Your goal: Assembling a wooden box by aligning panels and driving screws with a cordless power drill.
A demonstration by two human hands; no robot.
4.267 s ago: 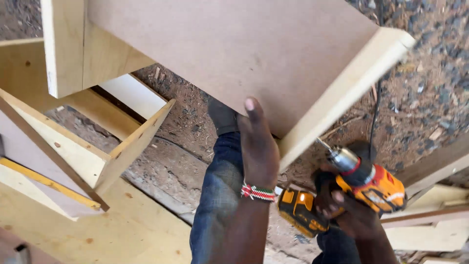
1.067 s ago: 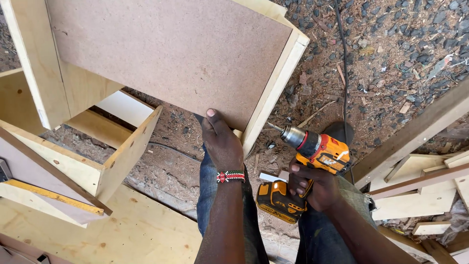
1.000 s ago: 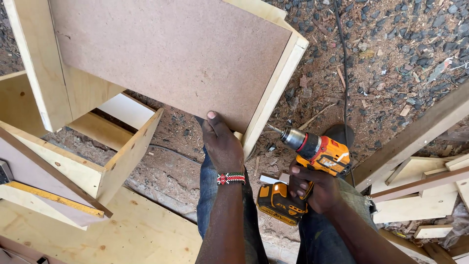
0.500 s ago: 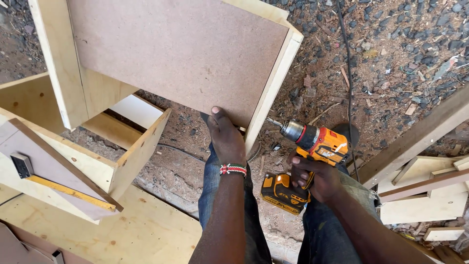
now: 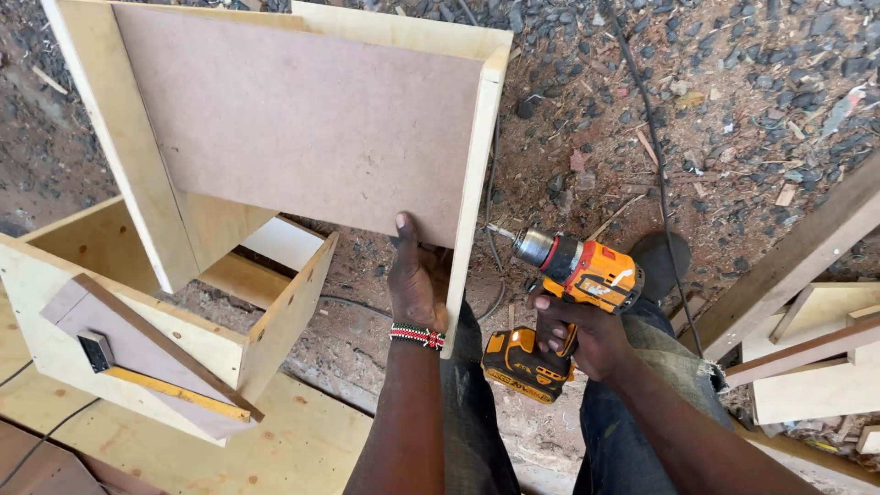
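A left hand [image 5: 417,280] grips the near lower edge of a wooden drawer box [image 5: 302,128], thumb laid on its brown hardboard bottom panel, holding it upright over gravel ground [image 5: 733,101]. Just to the right, the right hand [image 5: 587,335] is closed around the handle of an orange cordless drill [image 5: 573,275], its bit aimed left at the box's pale side rail. A second open box [image 5: 165,312] rests at near left; loose timber offcuts [image 5: 816,339] lie at right.

open gravel ground [image 5: 733,110] right of the drawer box [image 5: 302,128], second box [image 5: 165,321] crowding left, planks [image 5: 797,266] blocking far right
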